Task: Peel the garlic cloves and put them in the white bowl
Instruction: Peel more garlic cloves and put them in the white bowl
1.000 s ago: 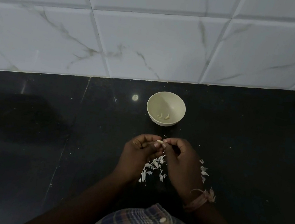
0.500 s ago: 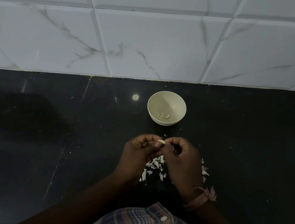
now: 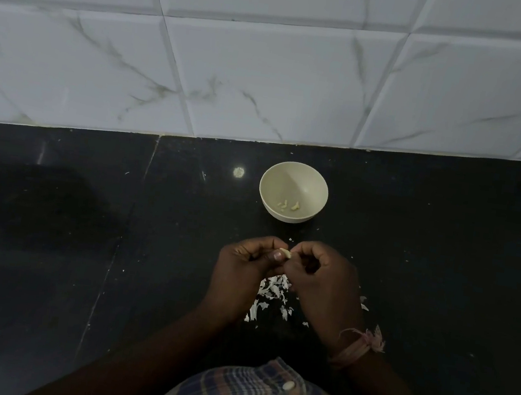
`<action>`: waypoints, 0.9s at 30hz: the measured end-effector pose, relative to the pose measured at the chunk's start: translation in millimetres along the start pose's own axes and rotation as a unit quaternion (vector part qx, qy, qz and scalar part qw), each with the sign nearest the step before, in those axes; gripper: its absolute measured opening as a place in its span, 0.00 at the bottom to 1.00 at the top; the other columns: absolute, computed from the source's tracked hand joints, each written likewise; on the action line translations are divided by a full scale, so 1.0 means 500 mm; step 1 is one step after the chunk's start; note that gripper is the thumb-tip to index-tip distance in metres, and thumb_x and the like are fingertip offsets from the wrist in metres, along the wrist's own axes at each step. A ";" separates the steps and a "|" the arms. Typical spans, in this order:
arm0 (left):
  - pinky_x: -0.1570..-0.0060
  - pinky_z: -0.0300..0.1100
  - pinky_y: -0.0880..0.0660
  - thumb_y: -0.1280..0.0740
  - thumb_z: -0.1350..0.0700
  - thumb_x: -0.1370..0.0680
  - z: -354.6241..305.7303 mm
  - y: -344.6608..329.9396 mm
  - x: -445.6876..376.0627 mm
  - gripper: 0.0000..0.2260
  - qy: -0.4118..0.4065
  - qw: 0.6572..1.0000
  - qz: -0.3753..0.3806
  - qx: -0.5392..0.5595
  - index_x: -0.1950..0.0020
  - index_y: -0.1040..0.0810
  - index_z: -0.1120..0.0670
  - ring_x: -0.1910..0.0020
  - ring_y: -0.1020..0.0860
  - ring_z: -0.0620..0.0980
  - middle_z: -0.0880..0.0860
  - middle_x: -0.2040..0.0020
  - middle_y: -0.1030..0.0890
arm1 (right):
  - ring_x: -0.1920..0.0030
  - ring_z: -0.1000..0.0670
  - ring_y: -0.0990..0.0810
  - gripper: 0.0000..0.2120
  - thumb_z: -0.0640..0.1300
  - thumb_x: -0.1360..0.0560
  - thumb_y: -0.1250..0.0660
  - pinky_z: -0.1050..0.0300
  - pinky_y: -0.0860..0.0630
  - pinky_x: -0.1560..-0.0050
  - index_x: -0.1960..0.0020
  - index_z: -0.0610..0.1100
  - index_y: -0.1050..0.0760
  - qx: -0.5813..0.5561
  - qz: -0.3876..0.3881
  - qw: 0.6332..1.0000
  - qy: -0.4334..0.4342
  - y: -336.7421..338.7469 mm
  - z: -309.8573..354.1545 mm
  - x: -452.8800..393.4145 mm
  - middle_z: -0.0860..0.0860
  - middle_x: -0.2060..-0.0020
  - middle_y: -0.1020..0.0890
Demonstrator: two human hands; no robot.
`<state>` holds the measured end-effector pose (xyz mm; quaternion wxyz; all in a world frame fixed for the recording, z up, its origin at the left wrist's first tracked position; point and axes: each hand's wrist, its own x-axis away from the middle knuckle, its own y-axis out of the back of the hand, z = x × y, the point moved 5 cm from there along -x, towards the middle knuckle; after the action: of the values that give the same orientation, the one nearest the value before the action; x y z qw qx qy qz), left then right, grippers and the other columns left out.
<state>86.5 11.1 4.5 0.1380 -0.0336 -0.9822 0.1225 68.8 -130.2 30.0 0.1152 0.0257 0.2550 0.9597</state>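
Two hands pinch one garlic clove over a dark tabletop, below a white bowl.

At frame centre, the left hand (image 3: 241, 269) and right hand (image 3: 324, 280) meet with fingers curled, both pinching the pale clove (image 3: 285, 252) at their fingertips. The bowl (image 3: 293, 192) stands just above the hands, apart from them, with a few peeled cloves (image 3: 289, 205) in its bottom. Peels (image 3: 272, 294) lie scattered on the tabletop (image 3: 440, 268) beneath and between the hands. A pink wrist thread (image 3: 357, 347) circles the right wrist. Marbled tiles (image 3: 267, 76) fill the upper frame.
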 end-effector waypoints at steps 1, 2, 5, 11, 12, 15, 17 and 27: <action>0.58 0.40 0.20 0.33 0.70 0.22 0.003 0.000 -0.001 0.09 0.006 1.000 -0.007 0.012 0.53 0.14 0.60 0.58 0.15 0.52 0.62 0.55 0.14 | 0.67 0.53 0.20 0.05 0.42 0.29 0.25 0.52 0.22 0.64 0.61 0.49 0.20 -0.002 0.000 1.000 -0.002 0.000 0.001 0.000 0.54 0.69 0.20; 0.57 0.42 0.19 0.33 0.70 0.22 0.007 0.000 -0.003 0.10 0.013 0.999 -0.011 0.028 0.54 0.14 0.59 0.57 0.15 0.54 0.62 0.55 0.14 | 0.68 0.53 0.21 0.05 0.42 0.29 0.25 0.53 0.22 0.64 0.61 0.49 0.20 -0.005 0.000 1.000 -0.006 0.000 0.001 0.000 0.54 0.70 0.20; 0.50 0.47 0.17 0.31 0.67 0.24 0.022 -0.006 -0.005 0.07 0.051 0.993 -0.008 0.105 0.51 0.14 0.59 0.52 0.15 0.58 0.63 0.51 0.15 | 0.68 0.55 0.22 0.06 0.42 0.29 0.25 0.61 0.26 0.66 0.61 0.48 0.20 -0.024 -0.013 0.999 -0.018 0.003 0.002 0.001 0.54 0.70 0.21; 0.39 0.53 0.20 0.28 0.62 0.27 0.038 -0.013 -0.010 0.12 0.099 0.980 0.026 0.169 0.44 0.17 0.63 0.45 0.17 0.61 0.66 0.45 0.17 | 0.62 0.58 0.22 0.06 0.41 0.28 0.25 0.69 0.29 0.63 0.59 0.47 0.21 -0.016 -0.024 1.000 -0.006 0.003 0.001 0.002 0.55 0.64 0.20; 0.42 0.49 0.19 0.28 0.63 0.28 0.036 -0.014 -0.010 0.11 0.096 0.981 0.026 0.168 0.46 0.17 0.62 0.48 0.16 0.59 0.64 0.48 0.16 | 0.62 0.57 0.22 0.06 0.42 0.27 0.25 0.69 0.29 0.62 0.59 0.47 0.22 -0.015 -0.022 1.000 0.001 0.003 0.001 0.002 0.55 0.63 0.20; 0.49 0.45 0.17 0.29 0.64 0.29 0.036 -0.016 -0.010 0.08 0.095 0.979 0.028 0.175 0.50 0.17 0.61 0.53 0.15 0.56 0.61 0.53 0.15 | 0.60 0.56 0.23 0.07 0.47 0.26 0.25 0.65 0.28 0.60 0.59 0.49 0.23 -0.005 -0.017 1.000 0.005 -0.002 0.000 0.006 0.55 0.62 0.21; 0.48 0.45 0.17 0.30 0.65 0.28 0.038 -0.016 -0.010 0.10 0.108 0.976 0.034 0.188 0.47 0.18 0.62 0.52 0.15 0.55 0.61 0.52 0.15 | 0.60 0.56 0.23 0.07 0.48 0.27 0.26 0.63 0.28 0.59 0.59 0.49 0.23 -0.006 -0.019 1.000 -0.002 -0.005 -0.003 0.007 0.56 0.62 0.21; 0.53 0.43 0.17 0.31 0.66 0.27 0.048 -0.011 -0.010 0.10 0.124 0.967 0.028 0.219 0.48 0.17 0.60 0.57 0.17 0.52 0.61 0.51 0.16 | 0.67 0.47 0.16 0.07 0.50 0.26 0.32 0.48 0.19 0.60 0.55 0.47 0.23 -0.115 0.011 0.986 -0.120 -0.018 -0.013 0.007 0.48 0.66 0.15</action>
<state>84.7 -0.5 -17.9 0.2591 -0.0447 -0.9055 0.3332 66.3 -125.0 19.9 0.1362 0.1298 0.1274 0.9739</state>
